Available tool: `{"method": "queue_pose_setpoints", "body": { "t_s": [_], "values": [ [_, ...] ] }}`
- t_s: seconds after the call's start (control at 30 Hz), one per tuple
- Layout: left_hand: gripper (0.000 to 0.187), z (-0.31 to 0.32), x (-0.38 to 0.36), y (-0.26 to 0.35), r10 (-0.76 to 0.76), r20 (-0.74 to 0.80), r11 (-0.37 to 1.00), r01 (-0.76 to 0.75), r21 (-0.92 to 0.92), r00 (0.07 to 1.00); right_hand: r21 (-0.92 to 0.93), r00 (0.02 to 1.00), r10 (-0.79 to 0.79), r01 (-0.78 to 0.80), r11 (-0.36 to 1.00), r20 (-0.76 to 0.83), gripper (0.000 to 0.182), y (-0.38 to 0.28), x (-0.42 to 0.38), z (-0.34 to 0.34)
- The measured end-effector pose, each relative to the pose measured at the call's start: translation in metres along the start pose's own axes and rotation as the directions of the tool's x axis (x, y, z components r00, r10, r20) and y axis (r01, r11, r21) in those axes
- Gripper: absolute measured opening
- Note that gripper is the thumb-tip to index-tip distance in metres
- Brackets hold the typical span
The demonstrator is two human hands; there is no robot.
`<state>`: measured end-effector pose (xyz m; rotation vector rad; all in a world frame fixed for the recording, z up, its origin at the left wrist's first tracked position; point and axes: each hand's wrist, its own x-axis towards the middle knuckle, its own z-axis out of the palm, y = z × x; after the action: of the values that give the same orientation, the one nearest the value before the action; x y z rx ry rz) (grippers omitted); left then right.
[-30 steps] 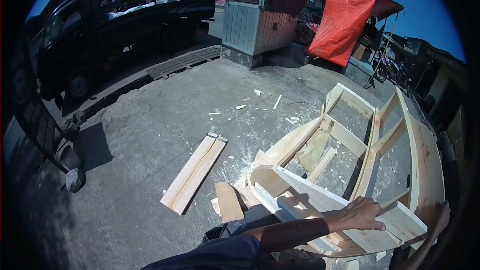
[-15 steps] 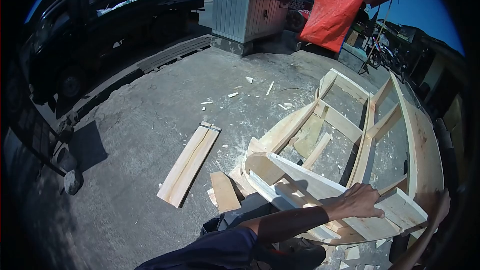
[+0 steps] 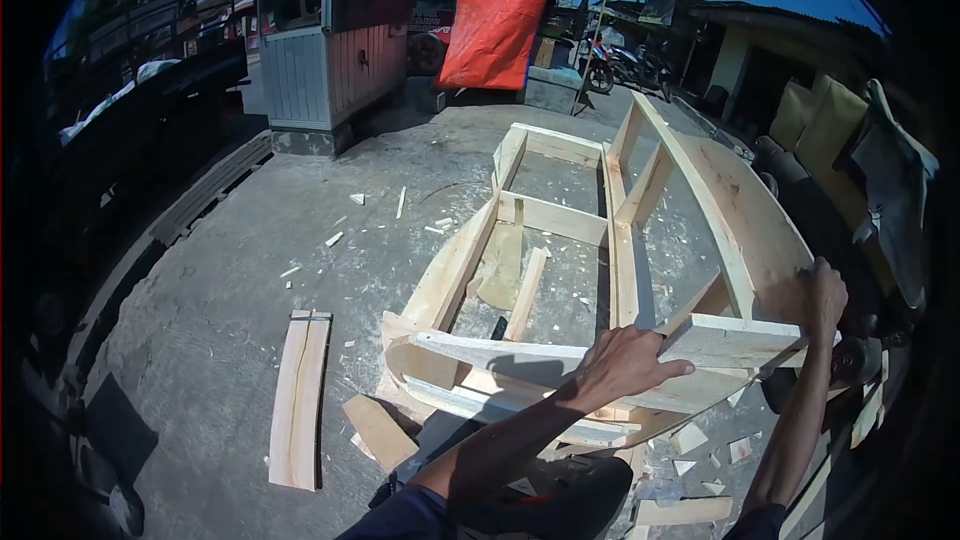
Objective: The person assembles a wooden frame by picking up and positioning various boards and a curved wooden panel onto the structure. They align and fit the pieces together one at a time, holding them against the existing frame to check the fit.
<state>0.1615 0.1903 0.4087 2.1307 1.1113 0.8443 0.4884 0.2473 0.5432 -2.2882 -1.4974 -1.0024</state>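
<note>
A large curved wooden frame [image 3: 625,270], built of pale planks with crosspieces, rests on the ground before me. My left hand [image 3: 632,366] is closed over the top edge of its near board [image 3: 745,342], thumb lying along the wood. At the right, my right hand [image 3: 824,296] is wrapped round the edge of the wide curved side panel [image 3: 755,215]. The fingertips of both hands are partly hidden behind the wood. Inside the frame, a loose wooden strip [image 3: 527,292] lies on the concrete.
Left of the frame lies a strapped pair of planks [image 3: 299,400], with a short board [image 3: 380,432] nearer me. Wood offcuts [image 3: 688,438] litter the concrete. Beyond stand a grey booth [image 3: 325,75], a red tarp [image 3: 500,15] and parked motorcycles [image 3: 625,70]. A truck [image 3: 165,115] is at left.
My view has turned right, so the surroundings sit farther left. Both hands remain on the frame, and more of my right forearm now shows.
</note>
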Motion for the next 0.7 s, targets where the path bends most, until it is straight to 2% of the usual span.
{"method": "queue_pose_setpoints", "body": {
  "t_s": [0.03,0.07,0.2,0.27,0.3,0.33,0.37,0.4,0.43,0.47,0.5,0.53,0.57,0.63,0.7],
  "values": [
    [0.073,0.000,0.002,0.001,-0.051,0.010,0.999,0.051,0.010,0.999,-0.006,1.000,-0.001,0.001,1.000,-0.010,0.032,0.003,0.002,0.005],
    [0.073,0.002,0.005,0.000,-0.021,0.041,1.000,0.021,0.016,0.999,-0.014,1.000,-0.004,0.003,1.000,-0.018,0.033,0.007,0.005,0.011],
    [0.082,0.010,0.011,0.001,-0.167,0.039,0.972,0.157,0.177,0.985,0.050,1.000,-0.010,0.011,0.999,-0.012,0.032,0.005,0.002,0.006],
    [0.083,0.008,0.008,0.005,-0.127,0.023,0.990,0.126,0.066,0.992,0.182,0.949,-0.069,0.129,0.975,-0.307,0.035,-0.007,-0.027,-0.007],
    [0.078,0.006,0.007,0.016,-0.164,-0.012,0.962,0.163,0.221,0.986,0.289,0.895,-0.128,0.269,0.919,-0.427,0.042,-0.012,-0.046,-0.014],
    [0.076,0.008,0.010,0.014,-0.236,0.010,0.954,0.230,0.195,0.972,0.562,0.927,-0.187,0.349,0.750,-0.326,0.046,-0.016,-0.072,-0.031],
    [0.071,0.011,0.011,0.010,-0.291,0.004,0.939,0.284,0.192,0.957,0.707,0.923,-0.327,0.370,0.603,-0.204,0.045,-0.017,-0.100,-0.036],
    [0.066,0.015,0.013,0.007,-0.348,-0.009,0.920,0.343,0.191,0.937,0.622,0.898,-0.433,0.380,0.685,-0.071,0.049,-0.020,-0.132,-0.039],
    [0.058,0.022,0.010,0.007,-0.136,-0.105,0.972,0.153,0.178,0.985,0.531,0.893,-0.392,0.448,0.719,-0.222,0.042,-0.016,-0.151,-0.036],
    [0.050,0.027,0.004,0.002,0.062,-0.205,0.986,-0.028,0.164,0.977,0.429,0.855,-0.374,0.508,0.747,-0.360,0.037,-0.010,-0.172,-0.032],
    [0.046,0.030,0.005,-0.019,0.108,-0.188,0.983,-0.076,0.168,0.976,0.444,0.874,-0.369,0.480,0.757,-0.316,0.036,0.000,-0.193,-0.030],
    [0.041,0.033,0.010,-0.021,0.148,-0.188,0.979,-0.117,0.168,0.971,0.457,0.883,-0.375,0.467,0.757,-0.281,0.037,0.005,-0.212,-0.028],
    [0.041,0.038,0.010,-0.020,0.169,-0.157,0.976,-0.143,0.165,0.973,0.423,0.880,-0.340,0.462,0.780,-0.333,0.039,0.007,-0.236,-0.014],
    [0.043,0.028,-0.001,0.003,0.016,-0.156,0.972,0.021,0.234,0.988,0.493,0.911,-0.132,0.328,0.806,-0.390,0.041,0.019,-0.289,0.011],
    [0.043,0.033,0.000,-0.002,0.035,-0.184,0.973,0.008,0.232,0.982,0.648,0.956,0.130,0.075,0.758,-0.264,0.039,0.041,-0.340,0.019]
  ]
}}
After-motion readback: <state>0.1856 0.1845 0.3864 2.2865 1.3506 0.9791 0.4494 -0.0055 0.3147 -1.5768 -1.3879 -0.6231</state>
